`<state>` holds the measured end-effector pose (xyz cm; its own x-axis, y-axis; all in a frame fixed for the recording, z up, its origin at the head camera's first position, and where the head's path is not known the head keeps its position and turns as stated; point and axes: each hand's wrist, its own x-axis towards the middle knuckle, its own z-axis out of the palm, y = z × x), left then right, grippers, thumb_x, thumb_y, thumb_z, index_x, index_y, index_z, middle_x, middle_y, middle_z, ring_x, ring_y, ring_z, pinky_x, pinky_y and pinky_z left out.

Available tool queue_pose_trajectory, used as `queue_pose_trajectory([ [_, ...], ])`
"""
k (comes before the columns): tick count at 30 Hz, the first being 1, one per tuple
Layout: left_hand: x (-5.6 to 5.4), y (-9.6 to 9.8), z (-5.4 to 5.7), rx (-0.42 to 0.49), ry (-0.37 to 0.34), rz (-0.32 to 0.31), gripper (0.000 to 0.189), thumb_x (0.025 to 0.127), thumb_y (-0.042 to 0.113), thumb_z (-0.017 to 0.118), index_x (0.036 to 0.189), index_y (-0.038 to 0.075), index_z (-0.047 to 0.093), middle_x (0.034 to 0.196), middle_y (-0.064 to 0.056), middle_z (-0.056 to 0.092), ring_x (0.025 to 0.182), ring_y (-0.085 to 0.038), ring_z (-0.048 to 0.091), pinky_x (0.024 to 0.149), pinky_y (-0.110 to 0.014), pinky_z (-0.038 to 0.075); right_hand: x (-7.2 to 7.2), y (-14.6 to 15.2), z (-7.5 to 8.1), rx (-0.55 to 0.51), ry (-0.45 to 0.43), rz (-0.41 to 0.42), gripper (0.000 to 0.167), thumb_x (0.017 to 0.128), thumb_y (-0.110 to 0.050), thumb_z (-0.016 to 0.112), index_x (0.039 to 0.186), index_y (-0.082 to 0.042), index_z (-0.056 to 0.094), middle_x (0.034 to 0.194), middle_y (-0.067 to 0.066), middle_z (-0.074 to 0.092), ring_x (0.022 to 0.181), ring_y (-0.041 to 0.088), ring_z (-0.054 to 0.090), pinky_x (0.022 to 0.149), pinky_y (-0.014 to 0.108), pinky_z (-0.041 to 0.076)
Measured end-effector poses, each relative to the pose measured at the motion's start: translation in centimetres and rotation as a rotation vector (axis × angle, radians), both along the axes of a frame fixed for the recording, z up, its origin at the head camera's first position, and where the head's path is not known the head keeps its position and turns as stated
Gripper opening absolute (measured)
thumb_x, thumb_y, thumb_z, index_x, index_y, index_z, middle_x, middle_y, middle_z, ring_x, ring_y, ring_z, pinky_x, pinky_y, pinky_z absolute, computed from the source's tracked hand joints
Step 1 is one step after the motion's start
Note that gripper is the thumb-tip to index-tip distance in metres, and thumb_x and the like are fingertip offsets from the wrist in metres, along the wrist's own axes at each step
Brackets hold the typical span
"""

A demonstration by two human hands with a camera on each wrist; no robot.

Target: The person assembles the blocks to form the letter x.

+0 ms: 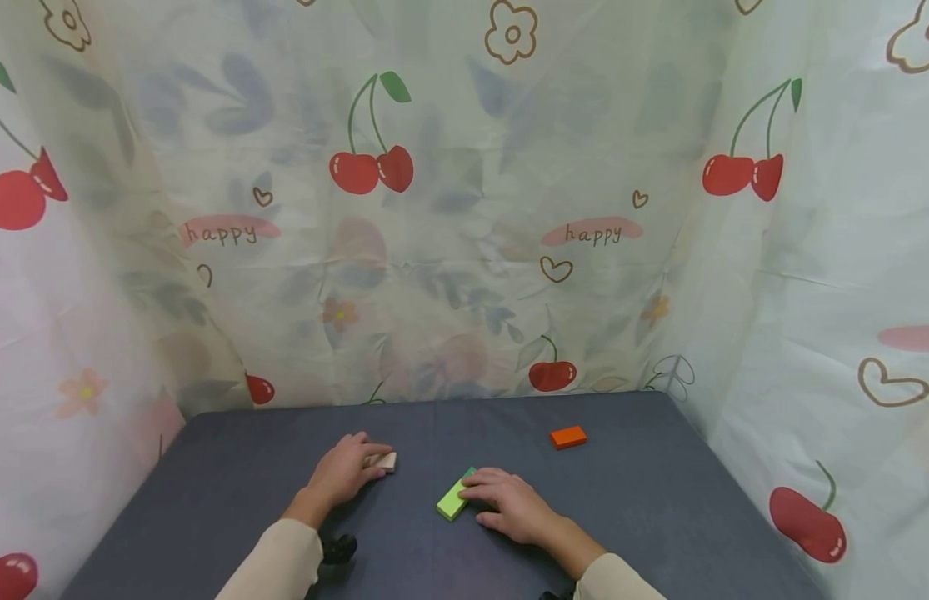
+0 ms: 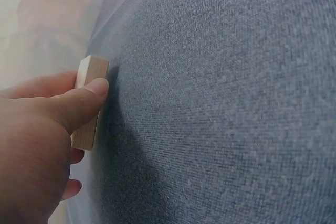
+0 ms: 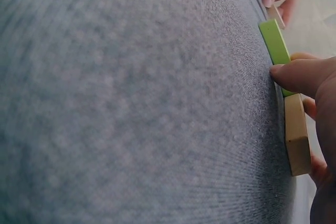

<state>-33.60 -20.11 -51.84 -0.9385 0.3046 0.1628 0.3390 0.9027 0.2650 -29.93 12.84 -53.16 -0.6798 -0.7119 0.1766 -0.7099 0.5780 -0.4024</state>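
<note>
My left hand [image 1: 342, 470] pinches a pale wooden block [image 2: 90, 100] between thumb and fingers, low over the dark cloth. In the head view, the fingers partly cover that block. To its right, my right hand [image 1: 515, 507] grips a light green block [image 1: 451, 502], thumb on the near side and a finger on the far side. End to end with it, a bare-wood block [image 3: 297, 135] lies beside the fingers in the right wrist view. A darker green patch [image 1: 470, 472] shows past the light green block; whether it is that same wooden block I cannot tell.
An orange block [image 1: 567, 437] lies toward the back right of the dark cloth-covered table [image 1: 644, 500]. Patterned curtains [image 1: 464, 250] with cherries surround the back and both sides.
</note>
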Motion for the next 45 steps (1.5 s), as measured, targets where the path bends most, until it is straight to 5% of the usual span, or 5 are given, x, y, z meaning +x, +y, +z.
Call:
queue_pose_trajectory([
  [23,0.4,1.3,0.7,0.003,0.055,-0.043,0.034,0.088,0.030,0.073,0.121,0.025,0.070,0.090,0.008,0.052,0.079,-0.011,0.044,0.066,-0.031,0.040,0.1,0.1,-0.1,-0.009,0.001,-0.005,0.041,0.090,-0.020,0.070,0.131,-0.025,0.064,0.138,-0.008,0.053,0.134,0.021,0.041,0.099,0.059,0.036],
  [45,1.3,2.6,-0.4,0.084,0.056,-0.010,0.039,0.086,0.035,0.073,0.124,0.030,0.068,0.095,0.010,0.054,0.084,-0.011,0.048,0.067,-0.032,0.043,0.2,-0.1,0.1,-0.007,-0.015,-0.018,0.041,0.090,-0.018,0.069,0.130,-0.024,0.064,0.138,-0.008,0.053,0.134,0.022,0.041,0.099,0.062,0.035],
])
